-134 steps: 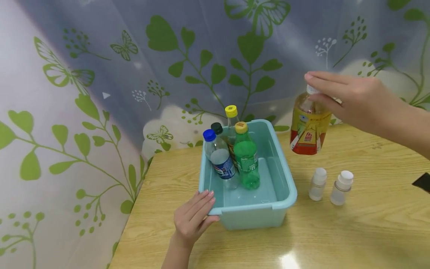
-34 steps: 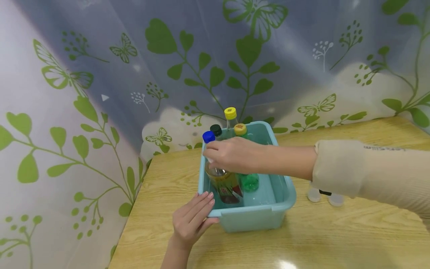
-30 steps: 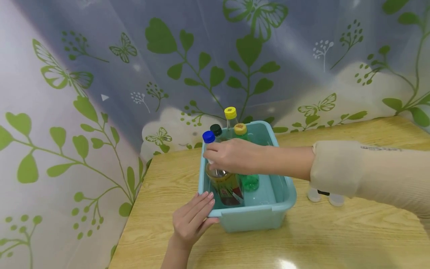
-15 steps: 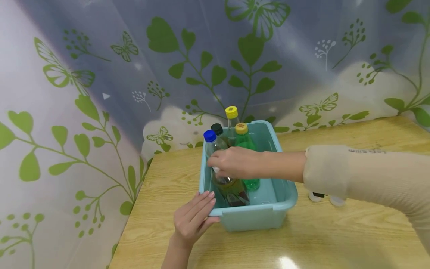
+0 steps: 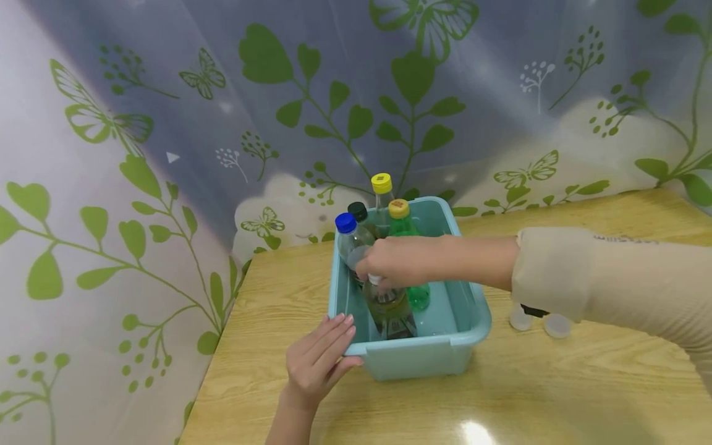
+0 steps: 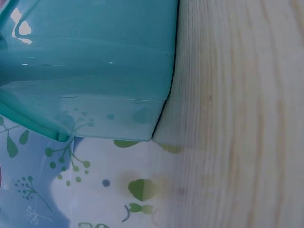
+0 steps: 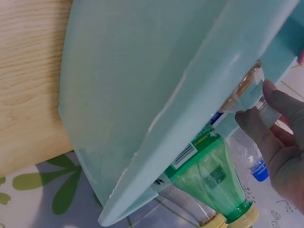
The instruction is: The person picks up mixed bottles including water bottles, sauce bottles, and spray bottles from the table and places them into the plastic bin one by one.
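My right hand point(image 5: 397, 262) reaches down inside a light blue plastic bin point(image 5: 423, 349) and pinches the white cap of a drink bottle point(image 5: 392, 315) between thumb and fingers. That bottle stands at the bin's near left, close by a blue-capped bottle point(image 5: 346, 224). In the right wrist view the hand point(image 7: 280, 137) holds the bottle point(image 7: 247, 92) by its cap. My left hand point(image 5: 319, 364) grips the bin's near left corner, fingers over the rim and thumb below it. Only the bin's outer wall point(image 6: 95, 47) shows in the left wrist view.
Behind the held bottle stand a green bottle point(image 5: 418, 298), a yellow-capped bottle point(image 5: 382, 185) and a dark-capped bottle point(image 5: 357, 211). Two small white-capped bottles point(image 5: 557, 326) stand right of the bin on the wooden table point(image 5: 556, 395), partly behind the sleeve. A patterned curtain point(image 5: 311, 148) hangs behind.
The right hand has carried the white-capped bottle from above the table at the right into the bin, then shifted it slightly right. The left hand stays on the corner.
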Available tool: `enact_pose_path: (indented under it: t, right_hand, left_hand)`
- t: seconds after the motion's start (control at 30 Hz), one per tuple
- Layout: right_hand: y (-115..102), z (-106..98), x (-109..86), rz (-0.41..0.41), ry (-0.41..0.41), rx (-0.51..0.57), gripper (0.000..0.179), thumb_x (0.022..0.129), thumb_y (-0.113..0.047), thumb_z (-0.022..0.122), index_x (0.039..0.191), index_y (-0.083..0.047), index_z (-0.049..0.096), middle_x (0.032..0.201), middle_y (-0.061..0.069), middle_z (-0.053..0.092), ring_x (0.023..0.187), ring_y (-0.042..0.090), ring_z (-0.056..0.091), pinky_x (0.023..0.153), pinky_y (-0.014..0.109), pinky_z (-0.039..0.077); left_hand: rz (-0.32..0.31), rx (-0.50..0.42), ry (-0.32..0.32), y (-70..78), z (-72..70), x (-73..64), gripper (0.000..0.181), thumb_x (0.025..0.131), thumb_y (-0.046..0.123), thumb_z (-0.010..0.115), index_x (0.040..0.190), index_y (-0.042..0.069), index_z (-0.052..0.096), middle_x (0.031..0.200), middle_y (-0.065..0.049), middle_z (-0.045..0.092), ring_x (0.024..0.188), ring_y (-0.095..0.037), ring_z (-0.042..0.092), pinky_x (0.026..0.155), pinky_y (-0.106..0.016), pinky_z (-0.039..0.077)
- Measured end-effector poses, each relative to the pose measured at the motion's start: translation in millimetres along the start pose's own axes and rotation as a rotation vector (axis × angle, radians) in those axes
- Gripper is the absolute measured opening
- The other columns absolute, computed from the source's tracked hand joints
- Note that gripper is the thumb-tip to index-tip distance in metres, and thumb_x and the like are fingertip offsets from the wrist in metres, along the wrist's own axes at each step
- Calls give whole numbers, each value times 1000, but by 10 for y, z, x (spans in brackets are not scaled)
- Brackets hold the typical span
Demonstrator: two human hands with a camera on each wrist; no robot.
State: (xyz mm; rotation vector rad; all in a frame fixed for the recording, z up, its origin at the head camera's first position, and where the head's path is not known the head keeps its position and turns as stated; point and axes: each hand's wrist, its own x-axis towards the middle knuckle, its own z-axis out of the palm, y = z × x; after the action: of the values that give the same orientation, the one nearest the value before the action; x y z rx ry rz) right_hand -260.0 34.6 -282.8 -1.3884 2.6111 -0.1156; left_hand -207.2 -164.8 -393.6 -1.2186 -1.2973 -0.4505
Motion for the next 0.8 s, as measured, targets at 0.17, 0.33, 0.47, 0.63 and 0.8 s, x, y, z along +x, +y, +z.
enact_pose_path:
  t: [0.17,0.33,0.47,0.63,0.8]
  right_hand:
    - [-18,24,20,3,48,55,18,90,-14,66,105,-6,64,98,4,69,85,14,67,71,21,56]
    - [-40,67,65,-1,109,92,12,89,-16,67,95,-7,62,84,2,64,73,11,64,60,18,52]
    - [-69,86,88,1,148,68,15,89,-16,67,99,-6,62,85,1,63,76,12,62,60,18,51]
    - [-103,108,121,0,150,26,23,90,-18,66,108,-6,62,90,2,64,83,14,61,65,21,52]
    - [-126,95,146,7,107,-20,26,91,-19,65,114,-6,61,92,3,65,86,15,62,67,21,54]
  left_hand:
    - [-9,-6,-10,7,-1,-5,39,91,29,62,78,-6,73,76,-20,71,66,-28,71,69,-35,60]
    - [-19,-20,-16,15,0,-7,39,91,29,63,79,-7,73,77,-20,71,67,-29,71,72,-35,60]
    - [-8,-14,-12,0,-2,6,39,90,29,63,79,-7,73,77,-20,71,67,-29,71,71,-35,60]
    - [-7,-13,-8,-14,-10,22,38,90,29,64,81,-7,73,77,-20,71,66,-29,70,71,-36,60]
    - [-17,-12,-9,1,-7,13,39,90,29,63,78,-7,72,77,-20,71,66,-29,70,72,-35,60]
